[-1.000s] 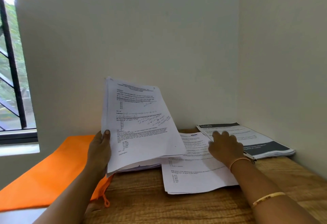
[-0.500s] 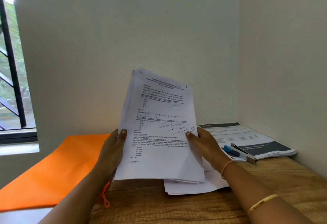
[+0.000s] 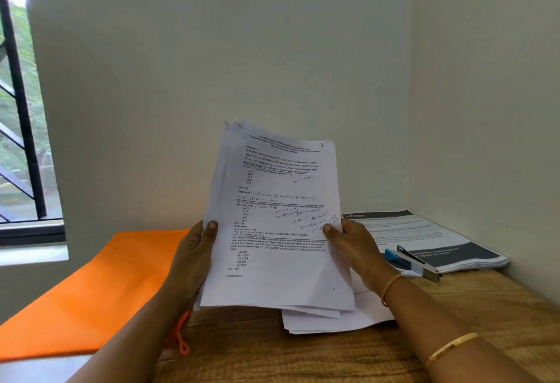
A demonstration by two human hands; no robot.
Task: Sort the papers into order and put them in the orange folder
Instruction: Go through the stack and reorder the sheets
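figure: paper stack held upright in both hands for a page check

an onlooker sees the stack of papers (image 3: pixel 278 222) held upright, tilted slightly left, above the wooden table (image 3: pixel 303 358). the left hand (image 3: pixel 194 258) grips the stack's left edge, with the thumb flat on the front sheet and the other fingers behind it, out of sight. the right hand (image 3: pixel 351 252) pinches the right edge the same way, thumb on the print. a handwritten "3" (image 3: pixel 322 145) marks the front sheet's top right corner. loose sheets (image 3: pixel 339 320) lie flat on the table below the stack and to its right. the orange folder (image 3: pixel 100 285) lies flat at the left, beside the left forearm, with its cord loop (image 3: pixel 181 343) near the table edge. a blue stapler (image 3: pixel 412 263) rests on a printed booklet (image 3: pixel 439 237) at the right.

the step in hand appears to be checking page order. to do it well, read each corner number before placing a sheet. keep the thumbs light so that single sheets can slide. tap the staggered lower edges on the table to square them, and keep sorted and unsorted piles apart. the sheets look thin and limp, so they would likely fan out if either grip slackened.
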